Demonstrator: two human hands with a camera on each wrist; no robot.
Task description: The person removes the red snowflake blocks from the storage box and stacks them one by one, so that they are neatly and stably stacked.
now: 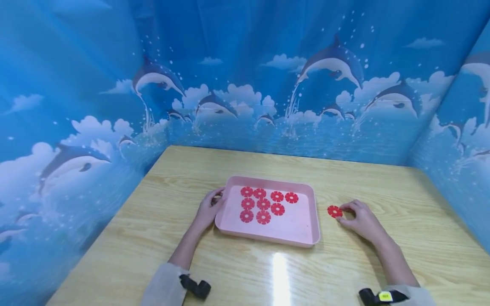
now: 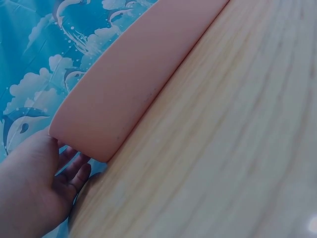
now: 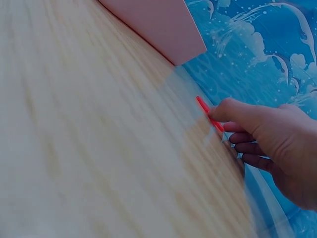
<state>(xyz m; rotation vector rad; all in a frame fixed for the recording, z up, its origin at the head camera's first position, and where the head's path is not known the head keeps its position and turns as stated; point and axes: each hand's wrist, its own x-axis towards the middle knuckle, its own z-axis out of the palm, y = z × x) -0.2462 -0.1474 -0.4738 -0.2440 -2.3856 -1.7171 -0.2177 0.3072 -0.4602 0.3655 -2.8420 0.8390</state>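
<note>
table (image 1: 233,272), right hand (image 1: 361,219) outstretched, pinching red disc (image 1: 334,211)

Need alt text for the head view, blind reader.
A person's right hand pinches a red disc to the right of a pink tray holding nine more, while the left hand touches the tray's left side. Wooden table, blue dolphin backdrop behind.

Looks bright and even in the head view, seemingly lit from above. Glares as a white streak (image 1: 280,276) on the table (image 1: 237,267), below and between the left hand (image 1: 208,209) and right hand (image 1: 360,219). Drops soft shadow beside the right forearm (image 1: 394,260). Turns dimmer and duller in both wrist views, smearing wood grain, with a pale spot (image 2: 312,224) far right of the left hand.
</note>
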